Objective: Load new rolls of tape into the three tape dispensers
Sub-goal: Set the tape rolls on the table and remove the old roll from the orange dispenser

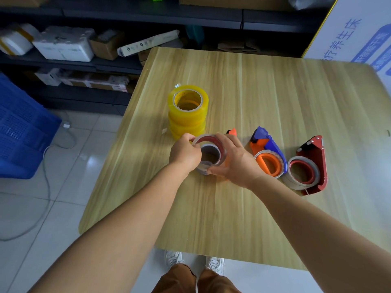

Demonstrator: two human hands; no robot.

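Both hands were on the first dispenser, an orange-tipped one with a red hub (213, 142), near the centre of the pale wood-grain desk (275, 98). The left hand (185, 154) pinched its worn cardboard core (208, 157); the right hand (234, 160) gripped the frame. Judged step: clearing the spent core. Next, a roll from the stacked yellow tape rolls (187, 112), at eleven o'clock, needs seating. The blue-and-orange dispenser (267, 154) and red metal dispenser (310, 168) waited at three o'clock. Dark shelving (148, 17) stood at twelve.

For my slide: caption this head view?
Both hands work a tape dispenser beside stacked yellow tape rolls.
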